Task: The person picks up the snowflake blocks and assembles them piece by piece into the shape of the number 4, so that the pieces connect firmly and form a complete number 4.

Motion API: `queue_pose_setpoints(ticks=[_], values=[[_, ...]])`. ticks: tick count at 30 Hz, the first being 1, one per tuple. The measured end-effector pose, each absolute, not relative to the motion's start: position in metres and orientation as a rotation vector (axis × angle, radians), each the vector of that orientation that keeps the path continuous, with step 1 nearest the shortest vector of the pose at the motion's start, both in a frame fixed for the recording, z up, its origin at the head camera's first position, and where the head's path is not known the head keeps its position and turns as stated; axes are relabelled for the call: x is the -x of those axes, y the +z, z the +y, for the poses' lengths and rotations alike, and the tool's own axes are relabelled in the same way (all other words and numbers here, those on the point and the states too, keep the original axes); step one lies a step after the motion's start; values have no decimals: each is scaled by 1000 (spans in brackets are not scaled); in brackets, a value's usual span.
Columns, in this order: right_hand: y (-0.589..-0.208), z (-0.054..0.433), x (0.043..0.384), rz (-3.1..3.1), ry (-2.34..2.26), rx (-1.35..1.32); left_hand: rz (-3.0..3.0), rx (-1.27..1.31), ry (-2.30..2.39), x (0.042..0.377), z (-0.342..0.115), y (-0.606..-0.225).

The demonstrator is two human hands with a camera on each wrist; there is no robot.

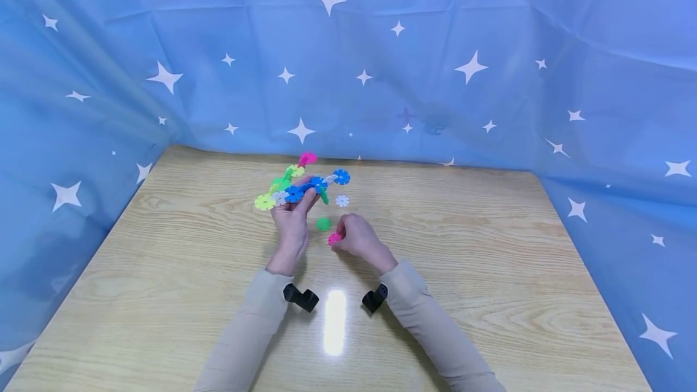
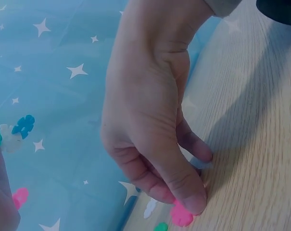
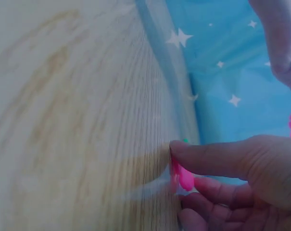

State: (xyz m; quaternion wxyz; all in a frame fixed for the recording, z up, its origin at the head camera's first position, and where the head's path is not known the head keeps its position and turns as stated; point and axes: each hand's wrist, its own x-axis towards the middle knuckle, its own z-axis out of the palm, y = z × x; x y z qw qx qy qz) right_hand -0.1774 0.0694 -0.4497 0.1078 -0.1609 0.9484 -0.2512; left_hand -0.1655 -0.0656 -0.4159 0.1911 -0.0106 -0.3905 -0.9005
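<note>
My left hand (image 1: pixel 292 222) grips a joined chain of plastic snowflake discs (image 1: pixel 294 193) in blue, white, yellow, green and pink, raised over the table. The thumb lies across the blue discs, and the other fingers are mostly hidden behind the chain. To the right, my right hand (image 1: pixel 359 236) pinches a pink snowflake disc (image 1: pixel 334 239) low at the tabletop. The right wrist view shows the thumb on one face of this pink disc (image 3: pixel 186 178) and fingertips at its lower edge. In the left wrist view, thumb and forefinger meet over the pink disc (image 2: pixel 182 215).
A loose green disc (image 1: pixel 323 224) lies between the hands, and a loose white disc (image 1: pixel 342 201) lies behind it. The wooden table (image 1: pixel 463 247) ends at a blue star-patterned cloth (image 1: pixel 381 101) at the back and sides. A bright light reflection shows near the front.
</note>
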Motion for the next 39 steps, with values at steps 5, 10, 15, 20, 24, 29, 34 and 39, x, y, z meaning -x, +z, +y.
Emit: queue_pose_setpoints(ticks=[5, 10, 15, 20, 24, 29, 34, 39], values=[[-452, 73, 173, 2781, -874, 443, -1091, 48, -2523, 165, -66, -416], [-455, 81, 164, 2685, -1210, 394, -1104, 51, -2520, 166, -66, -417], [-451, 87, 154, 2567, -1499, 294, -1114, 50, -2519, 166, -66, -418], [-437, 89, 144, 2345, -1862, 108, -1128, 34, -2524, 167, -66, -418], [-419, 88, 139, 2099, -2122, 5, -1136, 19, -2529, 167, -66, -418], [-402, 83, 134, 1877, -2327, -34, -1145, 23, -2531, 167, -65, -417], [-394, 73, 129, 1675, -2523, -123, -1174, 21, -2527, 167, -64, -416], [-392, 63, 127, 1585, -2596, -179, -1212, 9, -2508, 167, -64, -415]])
